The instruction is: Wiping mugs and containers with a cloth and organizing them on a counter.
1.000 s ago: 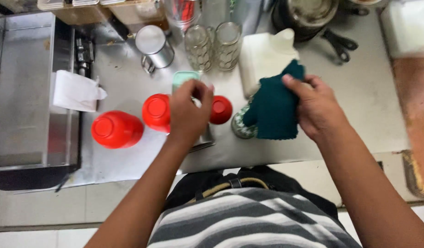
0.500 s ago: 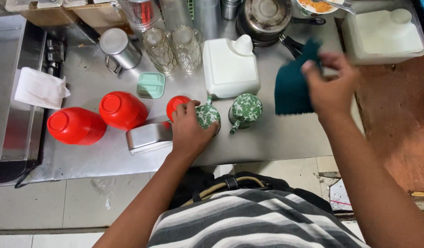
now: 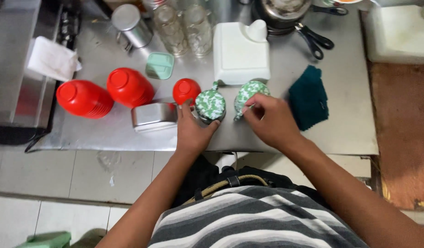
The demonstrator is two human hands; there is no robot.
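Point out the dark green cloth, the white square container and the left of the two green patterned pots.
dark green cloth (image 3: 308,97), head view, middle of cloth
white square container (image 3: 239,57), head view, flat top
left green patterned pot (image 3: 210,103), head view, lid

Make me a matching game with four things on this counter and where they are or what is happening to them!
Things:
1. left green patterned pot
2. right green patterned pot
3. dark green cloth
4. white square container

Places:
A. lying flat, to the right of both hands
B. held by the left hand
C. behind the two pots
D. touched by the right hand

Pairs: 1-B, 2-D, 3-A, 4-C
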